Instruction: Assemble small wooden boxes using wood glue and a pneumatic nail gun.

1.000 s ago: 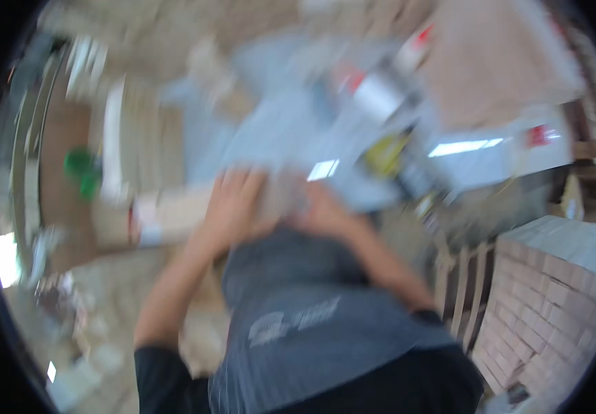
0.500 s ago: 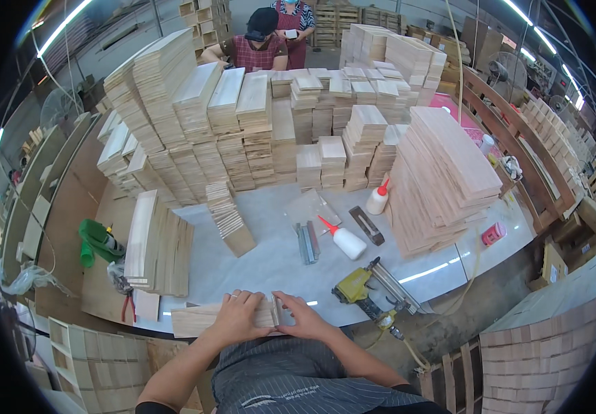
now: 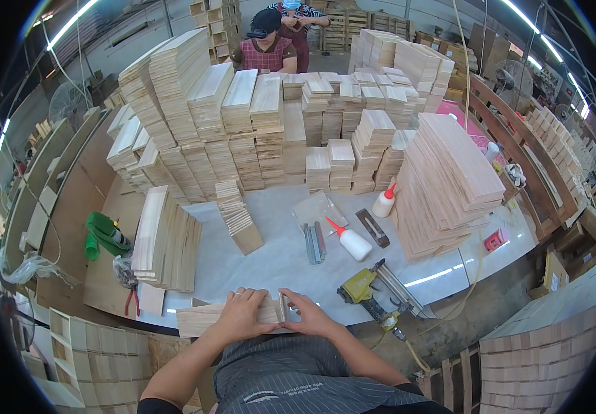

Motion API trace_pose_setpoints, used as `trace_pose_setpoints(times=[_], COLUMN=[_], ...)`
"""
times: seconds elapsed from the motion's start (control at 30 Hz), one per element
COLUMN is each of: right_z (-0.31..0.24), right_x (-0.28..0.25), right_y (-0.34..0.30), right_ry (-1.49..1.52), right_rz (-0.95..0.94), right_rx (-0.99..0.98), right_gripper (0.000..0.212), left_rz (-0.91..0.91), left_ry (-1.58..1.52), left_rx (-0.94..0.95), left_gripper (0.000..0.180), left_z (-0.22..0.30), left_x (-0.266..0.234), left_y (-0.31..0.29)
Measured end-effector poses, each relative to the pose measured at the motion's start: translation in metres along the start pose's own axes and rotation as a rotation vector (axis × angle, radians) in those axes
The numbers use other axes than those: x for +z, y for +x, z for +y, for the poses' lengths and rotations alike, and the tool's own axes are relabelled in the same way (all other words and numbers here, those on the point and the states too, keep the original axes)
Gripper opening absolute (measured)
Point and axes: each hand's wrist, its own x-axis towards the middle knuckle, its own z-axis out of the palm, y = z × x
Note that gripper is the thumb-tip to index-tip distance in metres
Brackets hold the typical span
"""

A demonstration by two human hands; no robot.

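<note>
Left fingers [image 3: 245,298] clasp the board [image 3: 198,321] beneath; right fingers [image 3: 296,299] grip its end piece [image 3: 282,308].

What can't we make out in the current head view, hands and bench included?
Head view, now:
- Middle of the long board: covered by the left hand.
- Left palm: hidden by the back of that hand.
- Right hand on the thin end piece: too small to tell pinch from push.
- Fill of the white bottle: hidden by its opaque wall.
- Capped co-worker's lower body: behind board stacks.
</note>
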Motion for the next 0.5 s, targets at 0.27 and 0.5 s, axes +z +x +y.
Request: trace_pose_setpoints(times=[0.27,0.5], right_z=[-0.002,0.001], right_x=[-0.002,0.002], right_y=[0.003,0.01], right_ry=[0.065,0.088], right_rz=[-0.02,-0.037], right_rx=[0.059,0.081], right_gripper=[0.095,0.096], left_rz=[0.03,0.058], left_ry=[-0.005,0.048], left_rx=[-0.047,-0.182], left_gripper=[0.083,0.078], left_z=[-0.002,-0.002], left_x=[0.0,0.004], left_y=[-0.003,-0.015])
